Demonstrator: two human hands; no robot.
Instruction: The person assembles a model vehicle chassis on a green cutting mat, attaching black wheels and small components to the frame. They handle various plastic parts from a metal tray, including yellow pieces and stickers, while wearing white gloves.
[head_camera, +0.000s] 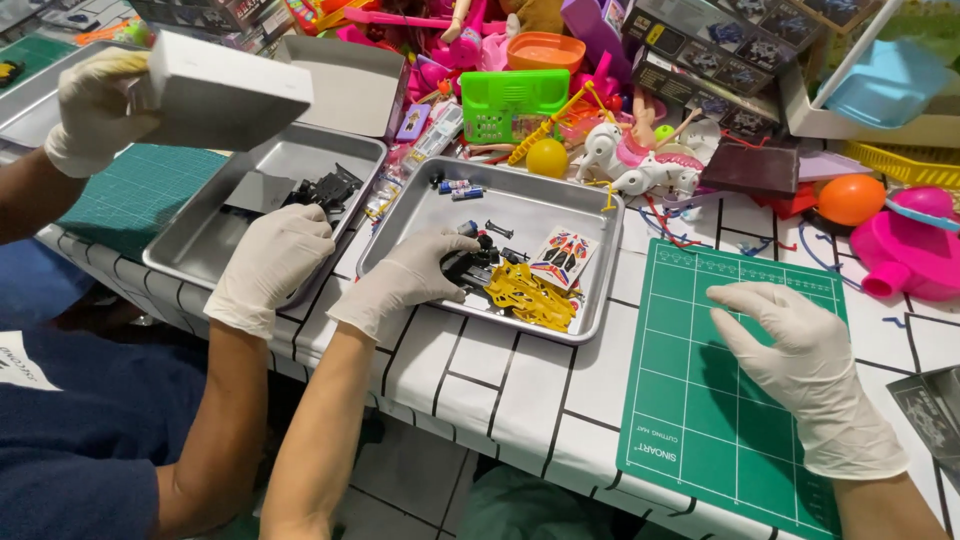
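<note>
Left hand (400, 280), gloved white, reaching into the right-hand metal tray (590, 290), fingers (455, 245) closed on a small black plastic part (470, 265) lying near the tray's middle. Just beside that part, in the same tray: yellow plastic sprue (530, 297) and sticker sheet (562, 257). Right hand (800, 370) spread open, palm down on the green cutting mat (690, 420) on the desk (500, 390), holding nothing. Further left, a co-worker's gloved hand (270, 265) over a second tray (200, 240), the co-worker's other hand (95, 110) holding up a white box (220, 95).
</note>
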